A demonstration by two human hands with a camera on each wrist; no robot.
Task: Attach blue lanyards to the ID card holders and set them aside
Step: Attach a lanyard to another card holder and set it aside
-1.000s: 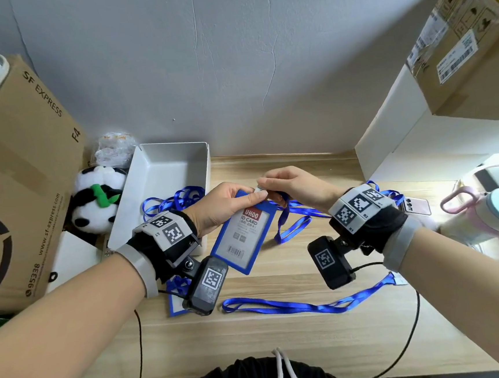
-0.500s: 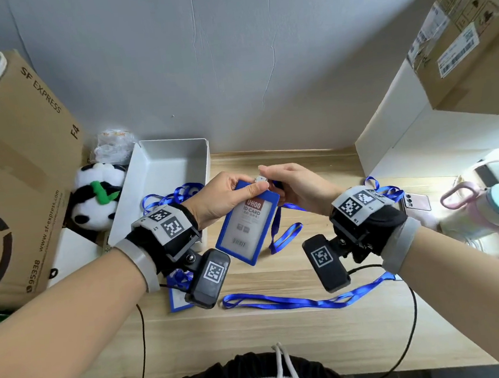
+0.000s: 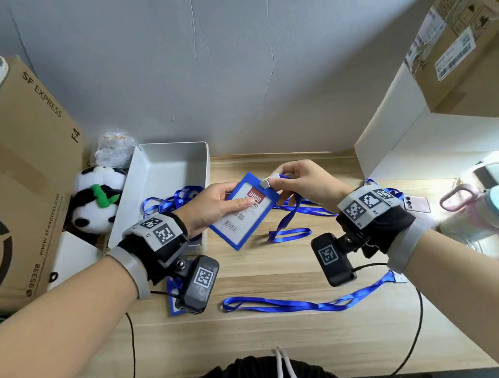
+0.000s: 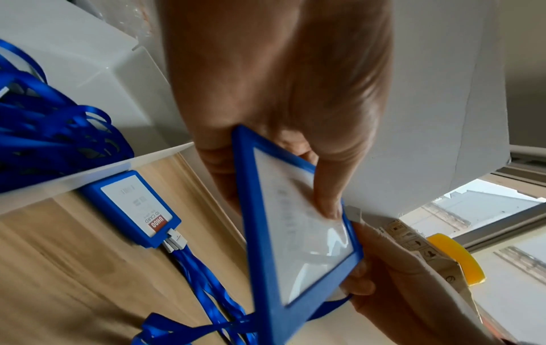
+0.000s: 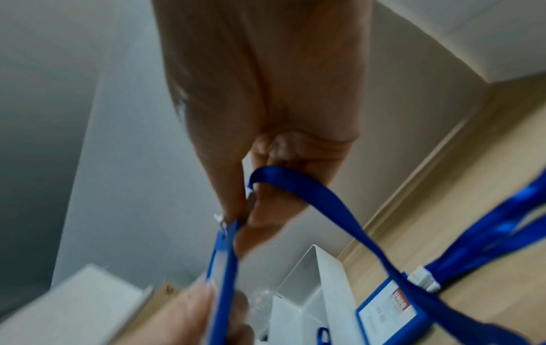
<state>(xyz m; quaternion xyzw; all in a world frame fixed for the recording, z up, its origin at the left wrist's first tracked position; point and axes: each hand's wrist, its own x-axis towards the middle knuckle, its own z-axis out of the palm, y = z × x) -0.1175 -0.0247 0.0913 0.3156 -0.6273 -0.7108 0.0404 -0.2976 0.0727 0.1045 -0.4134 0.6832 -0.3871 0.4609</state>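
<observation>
My left hand (image 3: 213, 208) grips a blue ID card holder (image 3: 242, 212) above the desk, thumb on its face; in the left wrist view the card holder (image 4: 298, 233) fills the centre. My right hand (image 3: 299, 184) pinches the metal clip (image 3: 267, 182) of a blue lanyard (image 3: 288, 218) at the holder's top edge. The strap (image 5: 322, 205) trails from those fingers down to the desk. A finished holder (image 4: 136, 207) with lanyards clipped on lies on the desk beside the white box.
A white box (image 3: 166, 178) with a heap of blue lanyards (image 3: 171, 200) stands at the left. A loose lanyard (image 3: 306, 301) lies across the near desk. A cardboard box (image 3: 21, 178), panda toy (image 3: 98, 199), phone (image 3: 417, 204) and bottle (image 3: 485, 210) line the sides.
Both hands have lifted the holder and turned it more face-up, and the right hand has brought the clip to its top edge.
</observation>
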